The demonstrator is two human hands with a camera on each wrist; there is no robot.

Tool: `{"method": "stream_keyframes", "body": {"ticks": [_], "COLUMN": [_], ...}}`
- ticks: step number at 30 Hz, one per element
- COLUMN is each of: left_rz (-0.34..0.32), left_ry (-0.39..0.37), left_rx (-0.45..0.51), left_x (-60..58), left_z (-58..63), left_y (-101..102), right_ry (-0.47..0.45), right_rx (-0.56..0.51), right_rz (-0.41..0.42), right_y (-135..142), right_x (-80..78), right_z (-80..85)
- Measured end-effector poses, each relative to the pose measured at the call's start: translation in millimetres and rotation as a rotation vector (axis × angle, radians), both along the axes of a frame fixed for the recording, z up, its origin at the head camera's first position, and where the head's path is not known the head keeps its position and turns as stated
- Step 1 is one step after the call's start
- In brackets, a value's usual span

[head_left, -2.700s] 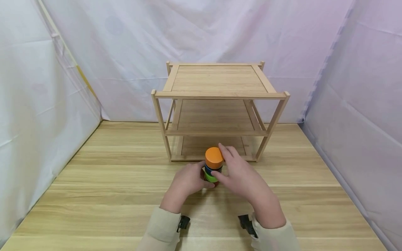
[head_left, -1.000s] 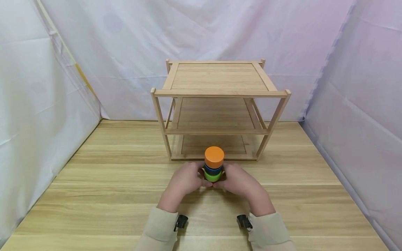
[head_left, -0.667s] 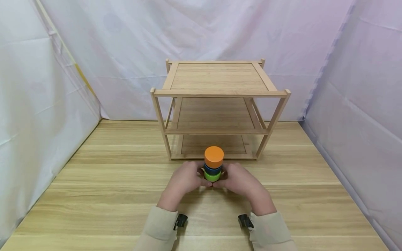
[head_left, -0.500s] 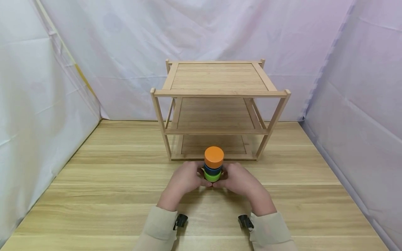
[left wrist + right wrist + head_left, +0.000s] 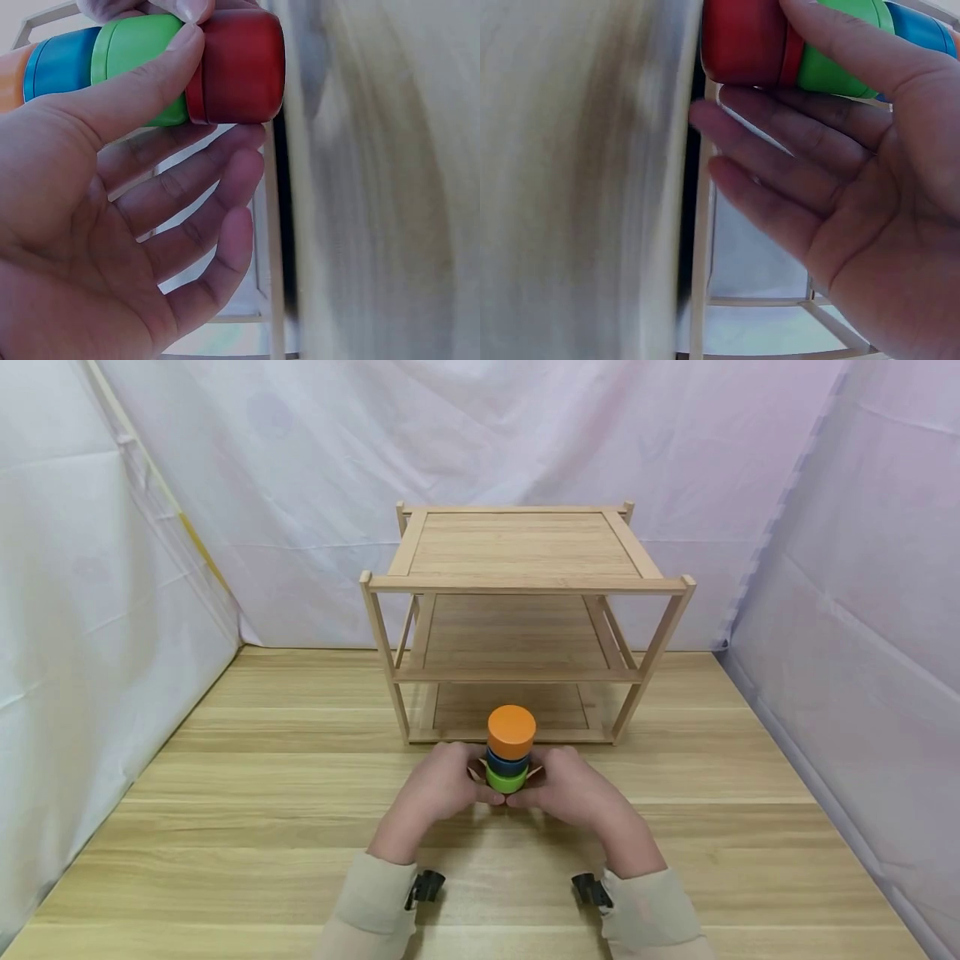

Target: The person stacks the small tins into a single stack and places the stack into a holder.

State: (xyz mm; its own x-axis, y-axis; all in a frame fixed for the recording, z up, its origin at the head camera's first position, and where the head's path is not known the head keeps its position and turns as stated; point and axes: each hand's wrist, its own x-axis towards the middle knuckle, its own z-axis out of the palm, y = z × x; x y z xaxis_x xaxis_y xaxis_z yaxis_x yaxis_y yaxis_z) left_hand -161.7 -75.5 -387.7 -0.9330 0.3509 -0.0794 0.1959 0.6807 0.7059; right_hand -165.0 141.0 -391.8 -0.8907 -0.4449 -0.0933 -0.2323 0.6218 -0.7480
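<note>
Several small round canisters stand in one upright stack: orange [image 5: 512, 731] on top, then blue [image 5: 507, 763], green [image 5: 506, 780] and red [image 5: 244, 67] at the bottom. My left hand [image 5: 442, 782] grips the low part of the stack from the left, its thumb across the green and red canisters in the left wrist view. From the right, my right hand [image 5: 567, 787] grips it too, the thumb at the red one's upper rim in the right wrist view. Both thumbs almost meet in front. The red base seems slightly above the tabletop.
A three-tier wooden shelf [image 5: 525, 583] stands just behind the stack, its lowest board [image 5: 480, 706] close to the tabletop. White cloth [image 5: 315, 527] hangs at the back and both sides. The wood-grain table [image 5: 262, 810] spreads around my hands.
My right hand has come down from the orange canister to the stack's base, opposite my left hand. Over the last half second, the stack and hands have shifted very slightly upward in view.
</note>
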Motion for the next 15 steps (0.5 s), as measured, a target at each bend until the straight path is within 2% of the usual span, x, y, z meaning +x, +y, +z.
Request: {"method": "stream_keyframes", "body": {"ticks": [8, 15], "left_rz": [-0.047, -0.065], "left_ry": [0.007, 0.025], "left_rx": [0.060, 0.053], "left_x": [3.5, 8.2], "left_z": [17.4, 37.7], "left_y": [-5, -6], "right_ry": [0.005, 0.071], "right_rx": [-0.026, -0.035], "right_rz": [0.039, 0.099], "right_y": [5, 7], "right_x": [4.7, 11.3], "right_z": [17.2, 41.5]}}
